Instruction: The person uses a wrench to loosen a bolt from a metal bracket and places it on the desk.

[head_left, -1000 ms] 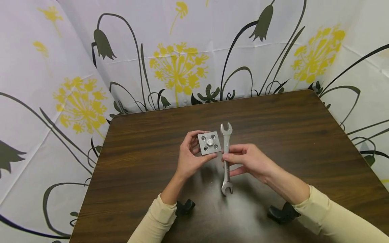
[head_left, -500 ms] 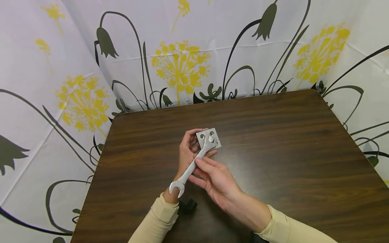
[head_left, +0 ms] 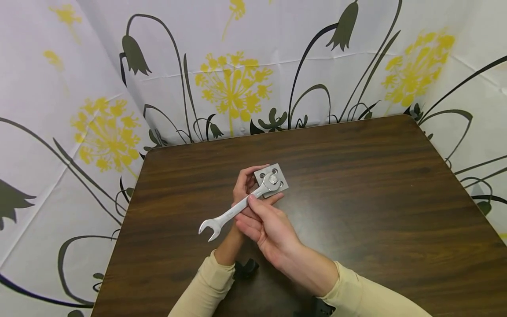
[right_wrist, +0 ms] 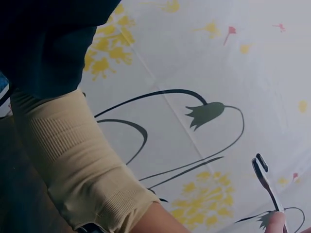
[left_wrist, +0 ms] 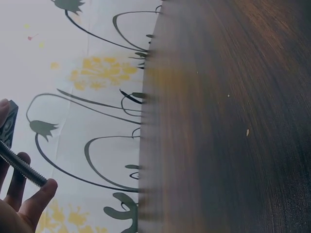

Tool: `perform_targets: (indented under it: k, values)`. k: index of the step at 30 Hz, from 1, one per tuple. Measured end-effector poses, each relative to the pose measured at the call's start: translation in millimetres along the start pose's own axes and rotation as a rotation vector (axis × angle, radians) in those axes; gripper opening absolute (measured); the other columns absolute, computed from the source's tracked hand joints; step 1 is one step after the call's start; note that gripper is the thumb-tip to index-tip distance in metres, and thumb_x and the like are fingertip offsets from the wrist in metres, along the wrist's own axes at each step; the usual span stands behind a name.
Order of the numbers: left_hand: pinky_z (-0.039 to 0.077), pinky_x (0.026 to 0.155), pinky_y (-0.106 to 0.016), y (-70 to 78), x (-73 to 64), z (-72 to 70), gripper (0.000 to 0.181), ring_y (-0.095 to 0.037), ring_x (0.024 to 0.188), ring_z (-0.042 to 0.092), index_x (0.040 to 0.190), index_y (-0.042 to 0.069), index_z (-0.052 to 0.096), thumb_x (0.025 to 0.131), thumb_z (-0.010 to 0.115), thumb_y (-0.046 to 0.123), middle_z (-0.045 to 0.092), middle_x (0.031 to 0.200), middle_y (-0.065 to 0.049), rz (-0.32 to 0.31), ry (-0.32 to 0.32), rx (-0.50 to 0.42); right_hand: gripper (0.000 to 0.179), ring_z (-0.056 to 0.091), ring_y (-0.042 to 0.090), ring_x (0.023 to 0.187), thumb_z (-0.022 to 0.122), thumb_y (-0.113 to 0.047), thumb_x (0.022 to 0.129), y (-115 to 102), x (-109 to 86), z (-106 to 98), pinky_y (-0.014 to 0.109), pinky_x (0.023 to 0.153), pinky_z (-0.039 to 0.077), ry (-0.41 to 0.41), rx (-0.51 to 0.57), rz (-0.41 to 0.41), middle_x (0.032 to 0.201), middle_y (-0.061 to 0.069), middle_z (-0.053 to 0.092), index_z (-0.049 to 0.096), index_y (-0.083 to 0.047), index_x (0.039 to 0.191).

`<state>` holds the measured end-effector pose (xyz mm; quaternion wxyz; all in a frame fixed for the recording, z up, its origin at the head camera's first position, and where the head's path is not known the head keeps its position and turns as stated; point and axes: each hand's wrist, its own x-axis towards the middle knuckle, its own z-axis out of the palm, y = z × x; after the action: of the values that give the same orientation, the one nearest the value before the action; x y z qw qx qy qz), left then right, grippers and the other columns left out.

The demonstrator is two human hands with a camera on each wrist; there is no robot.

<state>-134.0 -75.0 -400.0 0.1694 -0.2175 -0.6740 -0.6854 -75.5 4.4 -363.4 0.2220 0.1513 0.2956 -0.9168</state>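
In the head view my left hand (head_left: pixel 240 190) holds a square metal plate (head_left: pixel 268 171) with holes near its corners and a bolt head (head_left: pixel 273 179) at its centre. The left wrist view shows the bolt's threaded shank (left_wrist: pixel 25 168) sticking out behind the plate, fingers about it. My right hand (head_left: pixel 275 231) pinches a double open-ended wrench (head_left: pixel 229 214) between thumb and fingers. One end of the wrench sits at the bolt head; the other points down and left, over the left wrist. Only a fingertip on the wrench (right_wrist: pixel 268 183) shows in the right wrist view.
A dark wood-grain table (head_left: pixel 376 189) lies below both hands. Behind it hangs a white curtain (head_left: pixel 170 97) printed with flowers. Black wrist gear (head_left: pixel 247 268) sits under the left forearm.
The right hand has brought the wrench from beside the plate onto the bolt head. The wrench's free end has since swung left and upward. The left hand still holds the plate.
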Motion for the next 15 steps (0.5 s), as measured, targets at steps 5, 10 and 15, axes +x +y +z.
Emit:
perform_targets:
  k: [5,10,15]
  values:
    - [0.052,0.082,-0.023,-2.8,-0.4,-0.4,0.069,-0.021,0.101,0.062,0.121,-0.015,0.046,0.061,0.08,-0.024,0.06,0.12,-0.03,0.028,0.004,0.019,0.035,0.072,0.014,0.079,0.057,-0.022,0.101,0.9,0.4,1.1,0.026,0.072,0.057,-0.015,-0.027,0.024,0.094,0.009,0.073,0.053,0.004,0.124]
    - [0.05,0.084,-0.023,-1.4,-2.8,3.6,0.071,-0.024,0.102,0.06,0.125,-0.014,0.044,0.063,0.079,-0.023,0.058,0.122,-0.031,0.022,-0.02,0.004,0.038,0.072,0.015,0.085,0.053,-0.025,0.103,-3.2,2.7,3.8,0.026,0.074,0.057,-0.026,-0.007,0.018,0.1,0.011,0.072,0.051,0.004,0.128]
    - [0.05,0.088,-0.025,-1.1,-4.4,9.7,0.07,-0.025,0.108,0.058,0.125,-0.017,0.039,0.065,0.073,-0.029,0.051,0.126,-0.037,0.003,-0.034,-0.094,0.034,0.071,0.015,0.09,0.047,-0.025,0.106,-6.6,6.3,6.1,0.025,0.079,0.056,-0.07,0.051,-0.014,0.103,0.011,0.072,0.051,0.002,0.126]
